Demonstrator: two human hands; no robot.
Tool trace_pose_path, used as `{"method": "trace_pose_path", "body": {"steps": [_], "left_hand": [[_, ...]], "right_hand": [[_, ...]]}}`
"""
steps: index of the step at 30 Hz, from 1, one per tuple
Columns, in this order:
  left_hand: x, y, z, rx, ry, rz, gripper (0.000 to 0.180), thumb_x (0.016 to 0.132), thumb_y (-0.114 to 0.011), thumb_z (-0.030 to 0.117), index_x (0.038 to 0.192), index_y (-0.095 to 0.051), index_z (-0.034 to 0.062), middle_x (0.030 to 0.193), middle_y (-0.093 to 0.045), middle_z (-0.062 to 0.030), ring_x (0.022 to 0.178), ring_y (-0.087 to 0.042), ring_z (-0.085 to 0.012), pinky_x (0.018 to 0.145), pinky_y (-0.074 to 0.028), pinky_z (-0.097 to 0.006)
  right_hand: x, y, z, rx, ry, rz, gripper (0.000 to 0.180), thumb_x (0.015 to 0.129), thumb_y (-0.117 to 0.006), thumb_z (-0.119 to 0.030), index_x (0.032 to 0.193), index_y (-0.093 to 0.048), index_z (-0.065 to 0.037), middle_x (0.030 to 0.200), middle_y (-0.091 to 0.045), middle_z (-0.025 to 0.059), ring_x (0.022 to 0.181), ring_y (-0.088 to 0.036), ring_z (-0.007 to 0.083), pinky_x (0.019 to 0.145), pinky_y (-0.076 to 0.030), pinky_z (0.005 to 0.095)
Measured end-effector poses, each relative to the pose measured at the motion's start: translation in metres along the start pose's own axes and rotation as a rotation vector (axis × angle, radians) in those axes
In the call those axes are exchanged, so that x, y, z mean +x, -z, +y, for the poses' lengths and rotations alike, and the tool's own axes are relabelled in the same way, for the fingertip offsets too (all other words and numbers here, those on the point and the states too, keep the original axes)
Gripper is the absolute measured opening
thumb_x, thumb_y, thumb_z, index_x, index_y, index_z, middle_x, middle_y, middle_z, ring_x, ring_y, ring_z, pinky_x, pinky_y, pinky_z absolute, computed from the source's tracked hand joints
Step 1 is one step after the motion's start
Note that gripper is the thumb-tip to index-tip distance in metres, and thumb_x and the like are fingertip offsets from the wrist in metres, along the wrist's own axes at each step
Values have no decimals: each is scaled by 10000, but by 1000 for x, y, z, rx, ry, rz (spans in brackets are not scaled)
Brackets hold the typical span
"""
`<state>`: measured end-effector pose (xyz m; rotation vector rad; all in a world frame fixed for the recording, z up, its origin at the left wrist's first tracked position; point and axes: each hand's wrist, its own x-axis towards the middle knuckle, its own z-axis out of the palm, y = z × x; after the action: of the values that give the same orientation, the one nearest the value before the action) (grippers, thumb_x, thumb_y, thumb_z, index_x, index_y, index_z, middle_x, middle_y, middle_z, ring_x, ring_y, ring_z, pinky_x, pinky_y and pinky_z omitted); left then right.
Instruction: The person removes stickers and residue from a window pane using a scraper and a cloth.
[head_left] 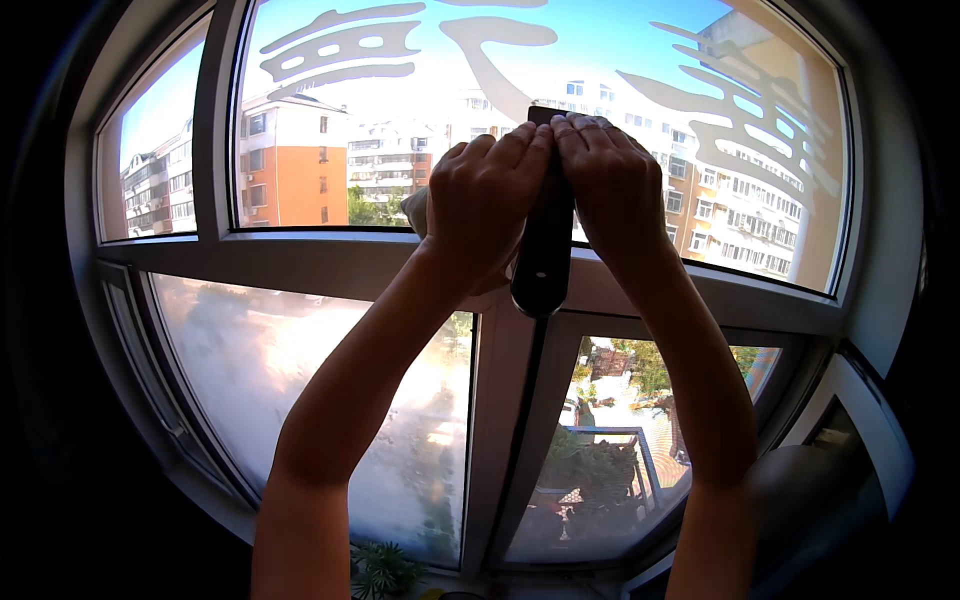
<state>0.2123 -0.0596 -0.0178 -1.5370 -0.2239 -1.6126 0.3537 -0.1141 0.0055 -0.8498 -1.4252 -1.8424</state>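
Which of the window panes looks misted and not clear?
The lower left pane: it looks milky and blurred, while the upper pane and lower right pane show the outside clearly.

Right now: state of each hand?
Left hand: closed around the black handle, with a pale cloth showing behind it.
Right hand: closed on the same black handle, held up against the upper window pane.

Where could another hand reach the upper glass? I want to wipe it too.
Free: upper pane left of the left hand, and right of the right hand toward the frame. Crowded: centre, both hands around the black tool.
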Motion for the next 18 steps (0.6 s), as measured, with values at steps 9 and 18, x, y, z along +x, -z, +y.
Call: {"method": "trace_pose_path", "body": {"steps": [9, 18], "left_hand": [[2, 3, 2, 13, 54, -11, 355, 729, -730, 121, 1082, -694, 132, 991, -705, -16, 828, -683, -198, 714, -545, -301], [2, -3, -1, -49, 41, 52, 360, 711, -747, 85, 1064, -700, 137, 990, -709, -11, 839, -691, -199, 729, -553, -309]], "right_hand": [[5, 6, 3, 175, -99, -88, 65, 796, -662, -57, 849, -654, -19, 860, -704, 112, 833, -704, 219, 744, -574, 306], [3, 0, 3, 232, -126, -21, 114, 802, -666, -68, 900, -664, -8, 840, -700, 109, 829, -704, 217, 736, -577, 314]]}}
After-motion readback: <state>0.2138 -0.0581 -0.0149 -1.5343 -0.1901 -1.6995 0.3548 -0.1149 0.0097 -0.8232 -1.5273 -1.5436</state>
